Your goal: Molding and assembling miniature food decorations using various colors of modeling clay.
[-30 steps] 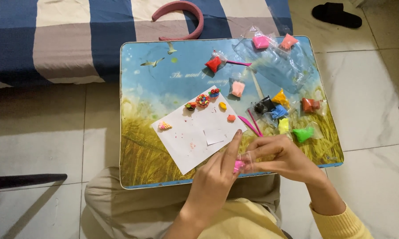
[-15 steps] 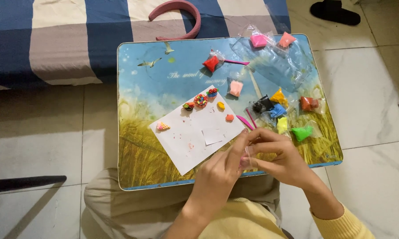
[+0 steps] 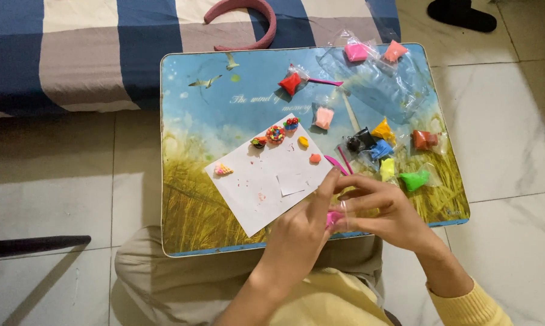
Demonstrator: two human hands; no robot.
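Note:
My left hand [image 3: 299, 232] and my right hand [image 3: 384, 208] meet over the near edge of a small picture-printed table [image 3: 212, 121]. Between their fingertips sits a small clear bag of bright pink clay [image 3: 334, 217], pinched by both hands. Just left of the hands lies a white paper sheet [image 3: 266, 181] carrying several tiny clay figures, among them a round multicoloured one [image 3: 276, 134] and a cone-shaped one [image 3: 223, 170]. A pink modelling tool [image 3: 339, 163] lies just beyond my fingers.
Small bags of clay lie across the table's right half: red [image 3: 290, 83], pale pink [image 3: 324, 118], black [image 3: 362, 140], yellow [image 3: 382, 130], blue [image 3: 381, 150], green [image 3: 414, 180], brown [image 3: 425, 140]. A pink headband [image 3: 248, 24] rests on the striped bed [image 3: 73, 54] behind. Tiled floor surrounds.
Both hands have stayed together at the table's near edge, the fingers shifting slightly around the pink clay bag. Nothing on the table has moved.

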